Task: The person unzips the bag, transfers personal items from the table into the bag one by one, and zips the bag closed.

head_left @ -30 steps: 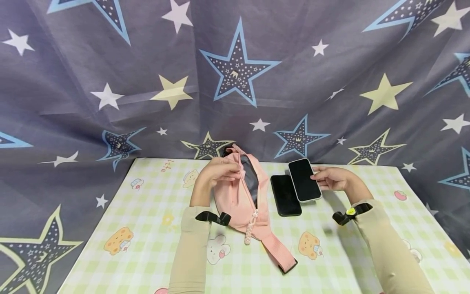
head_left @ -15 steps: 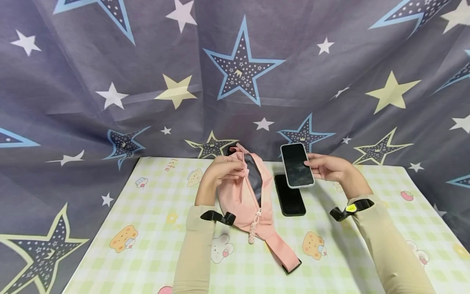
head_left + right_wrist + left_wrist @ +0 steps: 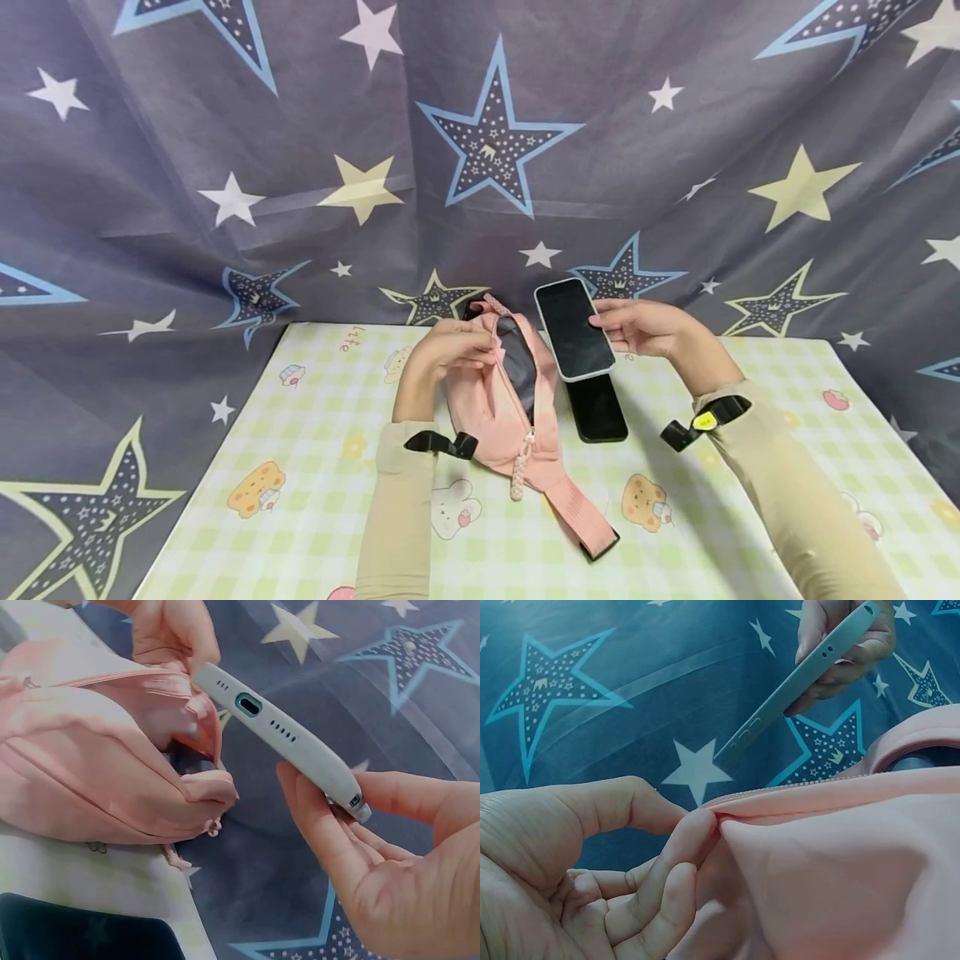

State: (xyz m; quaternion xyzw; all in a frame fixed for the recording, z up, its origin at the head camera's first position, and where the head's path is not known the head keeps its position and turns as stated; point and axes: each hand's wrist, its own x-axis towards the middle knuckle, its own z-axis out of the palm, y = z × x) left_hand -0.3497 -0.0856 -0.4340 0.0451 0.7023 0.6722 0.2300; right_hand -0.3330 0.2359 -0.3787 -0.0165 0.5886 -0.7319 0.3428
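Pink fabric zip bag (image 3: 474, 408) lies on checked tabletop (image 3: 300, 433), mouth gaping; left hand (image 3: 455, 343) pinches its zip edge, fingers bent, apparently to hold the opening apart. Black-screened phone in pale case (image 3: 576, 329) raised just beside it, right hand (image 3: 637, 327) gripping one long side, thumb in front, likely leaving the rest free. Second black rectangular phone (image 3: 597, 408) flat on tabletop. Both hands angle inward.

Left grip (image 3: 453, 346) pinches the open pink bag (image 3: 480, 408) — right grip (image 3: 641, 327) holds a white-edged phone (image 3: 574, 329).
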